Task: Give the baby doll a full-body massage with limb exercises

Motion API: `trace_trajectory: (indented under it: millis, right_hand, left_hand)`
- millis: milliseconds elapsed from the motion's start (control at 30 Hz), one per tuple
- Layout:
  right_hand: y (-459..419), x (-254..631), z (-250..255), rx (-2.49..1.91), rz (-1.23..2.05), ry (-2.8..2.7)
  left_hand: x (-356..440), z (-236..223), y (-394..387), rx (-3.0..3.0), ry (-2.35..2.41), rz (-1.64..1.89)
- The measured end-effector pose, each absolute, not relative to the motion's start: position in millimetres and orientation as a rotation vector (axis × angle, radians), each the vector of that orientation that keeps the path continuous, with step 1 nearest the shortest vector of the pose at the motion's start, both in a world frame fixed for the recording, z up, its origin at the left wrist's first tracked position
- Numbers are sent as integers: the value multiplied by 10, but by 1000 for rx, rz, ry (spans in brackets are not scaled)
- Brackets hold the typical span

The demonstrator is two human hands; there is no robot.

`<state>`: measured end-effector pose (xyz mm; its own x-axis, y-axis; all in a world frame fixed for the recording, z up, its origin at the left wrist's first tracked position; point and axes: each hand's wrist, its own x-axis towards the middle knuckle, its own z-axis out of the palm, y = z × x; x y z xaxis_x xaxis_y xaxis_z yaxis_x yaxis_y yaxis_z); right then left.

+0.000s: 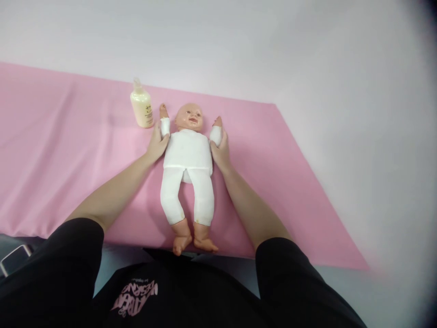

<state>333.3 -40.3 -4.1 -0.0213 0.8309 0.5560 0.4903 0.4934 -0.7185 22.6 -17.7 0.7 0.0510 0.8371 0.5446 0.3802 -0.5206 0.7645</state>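
A baby doll (pixel 188 155) in a white suit lies on its back on a pink cloth (pixel 68 150), head away from me and feet at the near edge. My left hand (pixel 157 145) is wrapped round the doll's arm on the left, just below its raised forearm. My right hand (pixel 220 148) grips the doll's other arm in the same way, with the thumb against the doll's side. Both of the doll's small hands point up past my fingers.
A cream lotion bottle (pixel 142 105) stands upright on the cloth just left of the doll's head, close to my left hand. A phone (pixel 14 259) lies at the lower left beyond the cloth's near edge. A pale wall runs behind the cloth.
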Motion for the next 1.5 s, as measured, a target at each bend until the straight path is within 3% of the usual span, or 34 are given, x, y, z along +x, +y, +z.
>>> trace_trajectory:
  millis: [200,500,767,1167,1500]
  right_hand:
    - [-509,3182,43,-1041,347,-1592]
    - [-592,3120,68,-903,217,-1837]
    - [-351,3196,-69,-1210,124,-1661]
    - [-392,3294,10,-1538,358,-1646]
    - [-380,3285,-31,-1221,438,-1507]
  left_hand:
    - [332,164,-367,2011,1195,1585]
    - [327,326,-548,2490,1027,1288]
    - [322,83,-276,2128,1481,1439]
    - [307,259,-339,2020,1884,871]
    - [249,87,-235,1911,1369,1387]
